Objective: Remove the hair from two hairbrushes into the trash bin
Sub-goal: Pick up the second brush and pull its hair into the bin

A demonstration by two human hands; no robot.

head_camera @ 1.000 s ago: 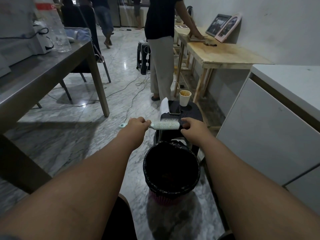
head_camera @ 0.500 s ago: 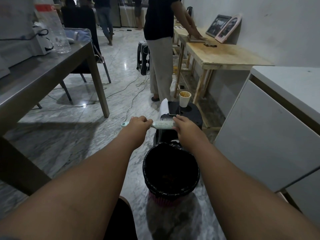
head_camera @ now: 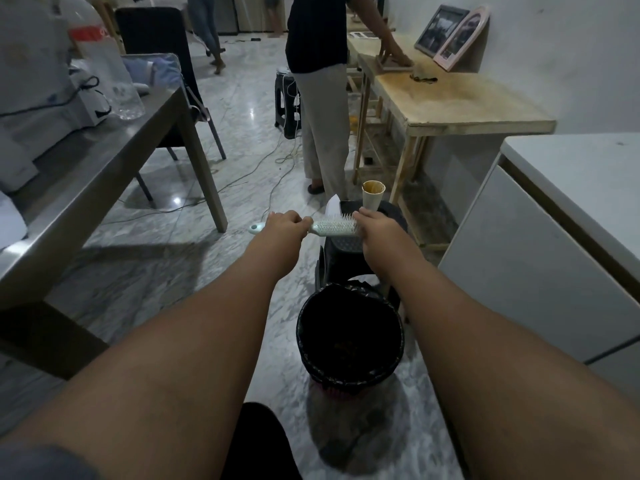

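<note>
Head view: the left hand [head_camera: 284,226] grips the handle of a pale green plastic hairbrush [head_camera: 334,227] with white bristles, fingers wrapped fully round it. The hairbrush is held level, bristles up, over a black plastic stool [head_camera: 346,244] and beyond the round trash bin [head_camera: 349,375] lined with a black bag, which stands on the floor between the forearms. The right hand [head_camera: 375,226] closes on the far end of the brush head with curled fingers; it appears to pinch the head, but the fingertips are hidden. A tan paper cup [head_camera: 373,197] stands on the stool.
</note>
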